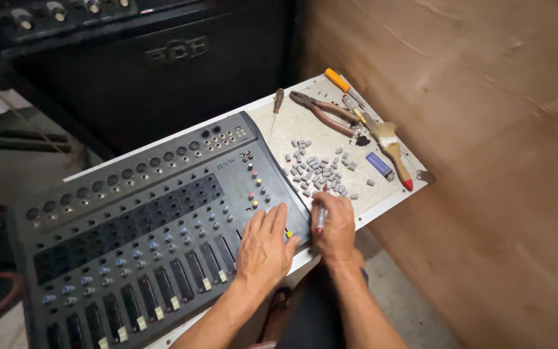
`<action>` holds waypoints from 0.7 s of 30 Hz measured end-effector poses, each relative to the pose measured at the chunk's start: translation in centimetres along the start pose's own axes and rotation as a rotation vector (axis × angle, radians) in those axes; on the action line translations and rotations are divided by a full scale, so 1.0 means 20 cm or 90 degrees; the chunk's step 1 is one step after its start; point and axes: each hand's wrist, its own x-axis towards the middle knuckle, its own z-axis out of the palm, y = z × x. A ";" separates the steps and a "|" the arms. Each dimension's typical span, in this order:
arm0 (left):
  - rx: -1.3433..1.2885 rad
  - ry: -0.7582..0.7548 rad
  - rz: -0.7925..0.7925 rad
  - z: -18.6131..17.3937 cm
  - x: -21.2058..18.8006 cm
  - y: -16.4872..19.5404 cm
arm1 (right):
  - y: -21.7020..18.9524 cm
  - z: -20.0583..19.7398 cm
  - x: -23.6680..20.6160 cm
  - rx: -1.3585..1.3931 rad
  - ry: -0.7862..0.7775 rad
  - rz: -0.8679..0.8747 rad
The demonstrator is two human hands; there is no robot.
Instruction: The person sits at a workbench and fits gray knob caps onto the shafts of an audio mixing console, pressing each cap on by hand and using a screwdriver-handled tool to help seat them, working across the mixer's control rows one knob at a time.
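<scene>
Two forearms are seen closest to the camera, reaching up toward the audio mixer (143,220). On the lower right corner of the mixer the left hand (265,249) is laid flat, with fingers spread and nothing gripped. Just beside that corner, to the right, the right hand (336,226) is closed around a small slim tool (320,218), which is held nearly upright; its tip cannot be made out. Both hands are almost touching each other.

A pile of small grey caps (318,169) is scattered on the white board (389,197) just beyond the right hand, right of the mixer, so the right hand is the nearer one. Farther right of the mixer, pliers (324,111), a paintbrush (392,148) and a blue lighter (380,165) are lying.
</scene>
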 end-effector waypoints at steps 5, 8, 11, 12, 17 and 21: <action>0.021 -0.042 -0.014 0.04 0.07 0.04 | 0.16 -0.03 0.00 -0.026 0.029 0.085; 0.026 -0.050 -0.028 0.06 0.10 0.07 | 0.19 -0.03 -0.01 -0.022 0.027 0.084; 0.045 -0.089 -0.041 0.07 0.12 0.07 | 0.21 -0.02 0.01 -0.006 -0.011 0.056; 0.063 -0.099 -0.038 0.07 0.13 0.08 | 0.21 -0.02 0.02 0.002 -0.027 0.045; 0.093 -0.114 -0.046 0.08 0.15 0.09 | 0.22 0.03 0.10 0.032 -0.052 0.023; 0.103 -0.110 -0.048 0.09 0.15 0.10 | 0.26 0.08 0.18 0.126 -0.167 -0.013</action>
